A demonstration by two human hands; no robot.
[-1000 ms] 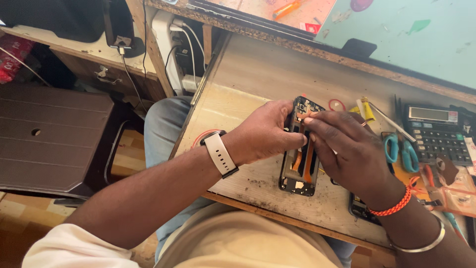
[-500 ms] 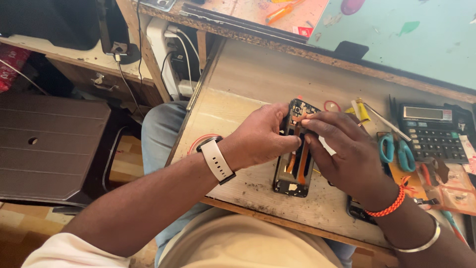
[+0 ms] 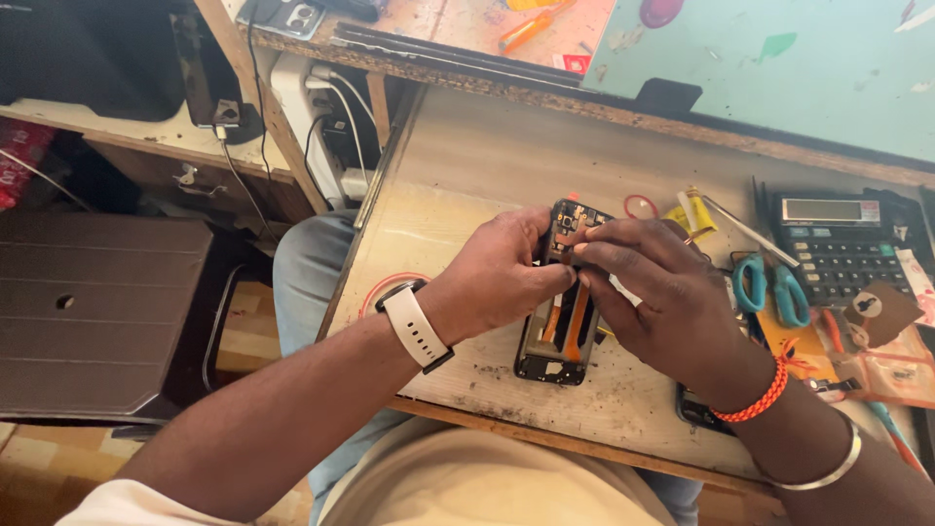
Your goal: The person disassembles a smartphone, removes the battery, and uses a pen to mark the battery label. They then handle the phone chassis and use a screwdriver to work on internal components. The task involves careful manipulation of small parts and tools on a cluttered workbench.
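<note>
**Phone with its back off, held between two hands**

Phone lies on the worn wooden table, near the front edge, right in front of the person. Its top end sits between the two hands and its bottom end sticks out below them.

The left hand comes in from the left side. Its fingers are curled shut on the left edge of the phone, near the top. A pale watch is on that wrist.

The right hand comes in from the right side. Its fingertips are pinched together and press on the top part of the phone. I cannot tell if something tiny is held in the pinch. An orange bracelet and a silver bangle are on that wrist.

The phone is long and black, and it is open, so the inside parts show. Two orange strips run down the middle. The top end has small dark parts. The bottom end has a dark frame.

Just to the right of the hands lie scissors with blue handles. A black calculator sits past them. A small yellow tube and a red ring lie near the top of the phone. Another dark phone peeks out from under the right wrist.
</note>
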